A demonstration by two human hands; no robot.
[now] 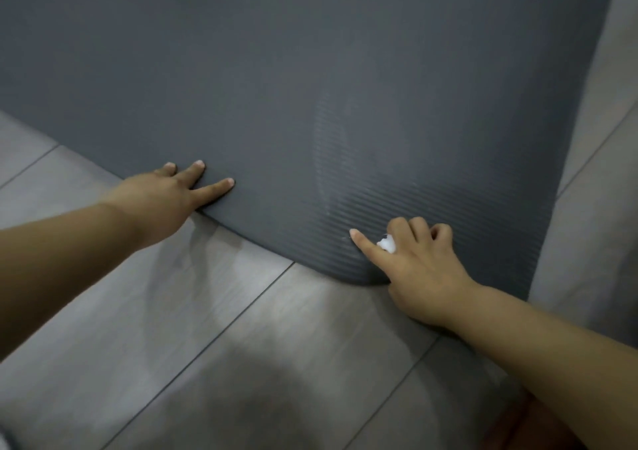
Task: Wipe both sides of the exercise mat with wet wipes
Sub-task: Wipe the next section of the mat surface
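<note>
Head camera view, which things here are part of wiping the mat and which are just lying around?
Part of the job:
exercise mat, dark grey, ribbed
wet wipe, balled in the right hand
left hand, pressing the mat's near edge

Just there:
tiled floor; nothing else visible

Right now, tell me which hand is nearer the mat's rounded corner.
Right. The right hand rests on the rounded corner of the gray exercise mat, clutching a balled wet wipe. The left hand presses the near edge, farther left.

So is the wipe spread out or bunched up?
Bunched up: the wipe is a small white wad gripped in the right hand, index finger pointing onto the mat.
</note>
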